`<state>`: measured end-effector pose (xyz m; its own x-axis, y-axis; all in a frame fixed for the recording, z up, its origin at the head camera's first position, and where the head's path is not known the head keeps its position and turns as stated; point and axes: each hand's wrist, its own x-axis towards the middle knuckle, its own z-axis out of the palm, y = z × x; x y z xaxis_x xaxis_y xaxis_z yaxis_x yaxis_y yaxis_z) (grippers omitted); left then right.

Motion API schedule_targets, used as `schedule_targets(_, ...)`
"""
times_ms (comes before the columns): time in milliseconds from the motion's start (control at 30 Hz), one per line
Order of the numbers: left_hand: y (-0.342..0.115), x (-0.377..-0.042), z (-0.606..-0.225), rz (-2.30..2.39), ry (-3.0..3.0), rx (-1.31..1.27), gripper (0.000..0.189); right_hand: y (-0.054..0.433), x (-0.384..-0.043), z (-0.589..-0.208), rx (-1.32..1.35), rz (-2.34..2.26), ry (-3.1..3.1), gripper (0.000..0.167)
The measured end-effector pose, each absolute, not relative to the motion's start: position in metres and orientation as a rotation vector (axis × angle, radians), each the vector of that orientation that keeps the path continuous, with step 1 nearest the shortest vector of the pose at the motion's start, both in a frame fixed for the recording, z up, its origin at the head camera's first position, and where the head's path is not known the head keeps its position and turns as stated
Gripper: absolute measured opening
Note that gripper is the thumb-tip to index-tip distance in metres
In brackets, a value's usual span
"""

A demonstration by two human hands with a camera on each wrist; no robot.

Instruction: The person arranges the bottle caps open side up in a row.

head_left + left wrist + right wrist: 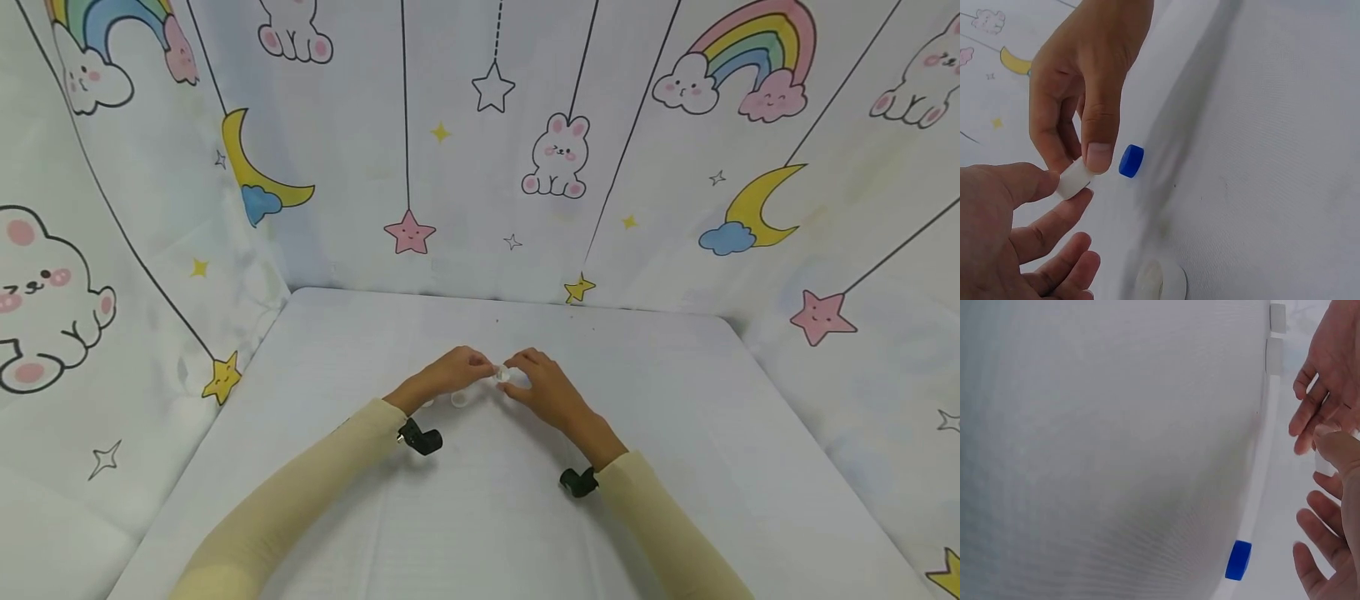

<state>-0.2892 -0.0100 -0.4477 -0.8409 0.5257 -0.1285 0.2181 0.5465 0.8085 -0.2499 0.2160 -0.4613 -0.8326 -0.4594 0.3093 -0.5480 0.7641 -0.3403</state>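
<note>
A small white bottle cap [1074, 179] is held up between both hands, above the white table. My left hand [453, 371] pinches it between thumb and index finger, its other fingers loosely spread. From the other side my right hand [551, 392] grips the same cap, thumb [1099, 134] on top and fingers curled behind. Close to my right hand a blue bottle cap [1131, 160] sits on the table; the right wrist view shows it too, while the head view hides it. Beneath my left hand lie two white caps, one [459, 399] plain and the other [428, 403] partly covered.
The table [480, 517] wears a white cloth. Behind it and along both sides hangs a white curtain [465, 175] printed with rabbits, stars, moons and rainbows. A small black camera is strapped at each wrist, below the cream sleeves [300, 483].
</note>
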Motion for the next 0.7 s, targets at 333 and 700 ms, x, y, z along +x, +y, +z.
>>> schedule_targets(333, -0.01, -0.284, -0.455, 1.178, 2.472, 0.646, 0.031, 0.217, -0.25, -0.466, 0.788, 0.64, -2.784, 0.034)
schedule_targets(700, -0.009, -0.279, -0.461, 0.831, 2.725, 0.963, 0.031, 0.216, -0.248, -0.468, 0.804, 0.601, -2.858, 0.031)
